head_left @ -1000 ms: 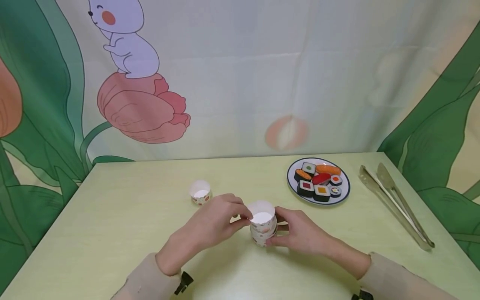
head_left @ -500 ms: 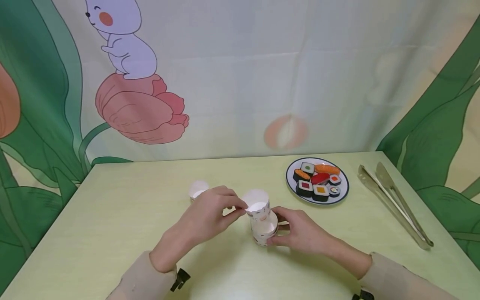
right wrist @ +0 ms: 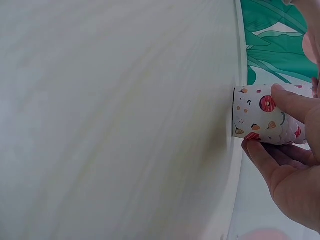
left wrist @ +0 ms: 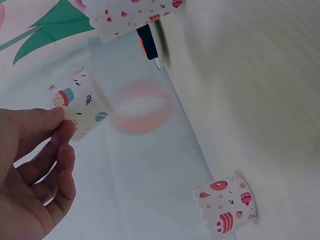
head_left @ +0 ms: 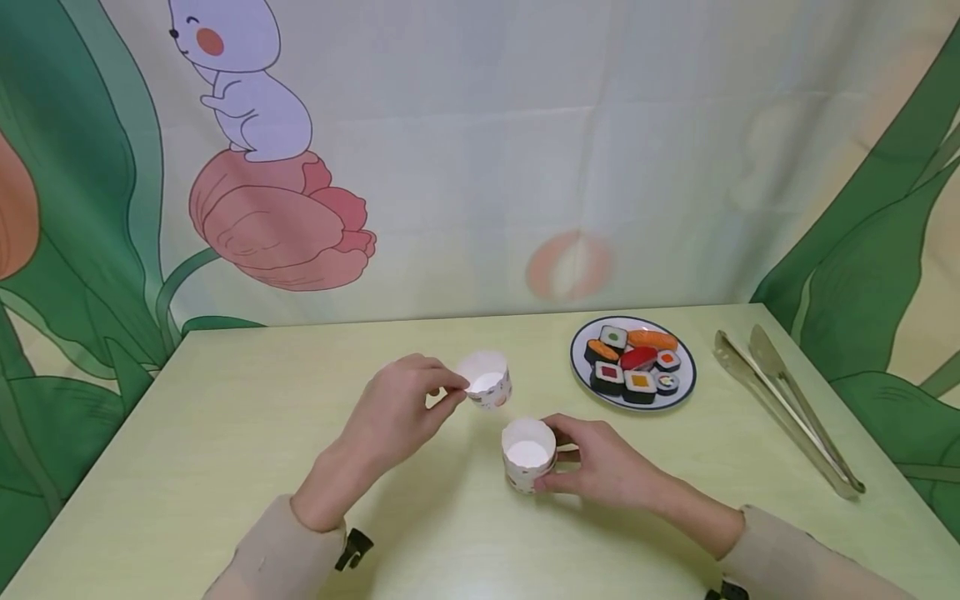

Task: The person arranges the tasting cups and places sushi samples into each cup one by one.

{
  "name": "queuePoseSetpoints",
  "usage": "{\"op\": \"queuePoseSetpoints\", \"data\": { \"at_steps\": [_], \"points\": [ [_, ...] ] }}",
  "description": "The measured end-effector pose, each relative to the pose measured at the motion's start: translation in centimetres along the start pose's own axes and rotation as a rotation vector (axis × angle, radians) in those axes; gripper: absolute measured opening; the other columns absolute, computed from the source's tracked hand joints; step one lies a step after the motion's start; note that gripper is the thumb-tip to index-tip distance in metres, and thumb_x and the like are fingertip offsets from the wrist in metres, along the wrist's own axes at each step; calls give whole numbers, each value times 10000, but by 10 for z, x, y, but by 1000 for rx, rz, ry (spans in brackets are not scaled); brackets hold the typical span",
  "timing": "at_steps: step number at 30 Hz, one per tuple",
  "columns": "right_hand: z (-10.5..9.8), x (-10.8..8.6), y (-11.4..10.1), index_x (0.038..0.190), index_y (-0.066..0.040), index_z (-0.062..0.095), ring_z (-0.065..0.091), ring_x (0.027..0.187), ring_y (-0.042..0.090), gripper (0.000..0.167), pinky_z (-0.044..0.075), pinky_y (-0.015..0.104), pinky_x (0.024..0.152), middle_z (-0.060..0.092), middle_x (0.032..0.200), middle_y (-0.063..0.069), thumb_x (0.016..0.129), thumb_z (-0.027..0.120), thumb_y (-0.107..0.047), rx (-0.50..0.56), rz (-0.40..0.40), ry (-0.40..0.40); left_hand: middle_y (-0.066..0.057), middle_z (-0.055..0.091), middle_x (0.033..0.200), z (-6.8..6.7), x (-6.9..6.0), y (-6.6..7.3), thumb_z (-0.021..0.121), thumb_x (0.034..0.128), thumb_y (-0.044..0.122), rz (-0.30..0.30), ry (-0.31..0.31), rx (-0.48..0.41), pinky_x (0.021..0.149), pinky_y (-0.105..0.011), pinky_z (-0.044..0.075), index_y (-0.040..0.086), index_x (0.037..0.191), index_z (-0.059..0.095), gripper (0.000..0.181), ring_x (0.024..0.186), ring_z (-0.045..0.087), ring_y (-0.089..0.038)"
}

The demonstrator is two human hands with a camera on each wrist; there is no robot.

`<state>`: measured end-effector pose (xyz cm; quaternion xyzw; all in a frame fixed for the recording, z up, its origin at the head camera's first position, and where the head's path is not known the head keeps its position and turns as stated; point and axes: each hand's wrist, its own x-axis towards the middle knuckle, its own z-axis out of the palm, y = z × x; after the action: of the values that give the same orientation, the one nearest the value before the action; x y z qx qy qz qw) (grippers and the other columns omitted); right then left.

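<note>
My left hand (head_left: 393, 408) pinches a patterned paper baking cup (head_left: 491, 390) by its rim and holds it in the air. The left wrist view shows a cupcake print on that cup (left wrist: 82, 102) between thumb and fingers. My right hand (head_left: 611, 467) grips a small stack of similar paper baking cups (head_left: 519, 475), upright on the table. Seen from the right wrist, thumb and fingers are around the stack (right wrist: 260, 117). Another paper baking cup (left wrist: 227, 205) stands on the table; in the head view my left hand hides it.
A blue-rimmed white plate (head_left: 581, 379) of sushi pieces (head_left: 639, 385) stands at the back right of the pale table (head_left: 247, 417). Metal tongs (head_left: 795, 408) lie to its right. A printed cloth (head_left: 465, 183) hangs behind the table.
My left hand has lifted the top cup off the stack and carried it up and left, over the table. My right hand has stayed in place on the stack.
</note>
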<state>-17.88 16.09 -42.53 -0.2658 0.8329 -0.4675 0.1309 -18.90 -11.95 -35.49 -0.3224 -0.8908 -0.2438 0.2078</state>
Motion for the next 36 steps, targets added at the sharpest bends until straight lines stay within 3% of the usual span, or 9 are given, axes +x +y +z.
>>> {"op": "queuePoseSetpoints", "data": {
  "at_steps": [16,28,36],
  "points": [
    [0,1,1,1326,-6,589,652,1170,280,601,527,373,977,656,1273,88,835,884,-191,-8,3,5,42,704,805,5,1,-17,817,857,50,-201,-114,125,595,-303,476,96,930,830,87,738,570,-159],
    [0,2,2,1329,-8,586,649,1174,275,604,525,366,980,654,1270,83,836,883,-190,0,9,-4,1,751,843,15,4,-31,817,856,54,-233,-157,162,639,-357,540,94,928,840,85,804,669,-217],
    [0,2,2,1326,-7,586,648,1178,276,601,524,350,978,653,1268,84,835,884,-185,4,0,-5,-5,736,808,22,8,-35,817,851,31,-235,-177,180,592,-330,512,94,910,839,89,713,619,-186]
  ]
}}
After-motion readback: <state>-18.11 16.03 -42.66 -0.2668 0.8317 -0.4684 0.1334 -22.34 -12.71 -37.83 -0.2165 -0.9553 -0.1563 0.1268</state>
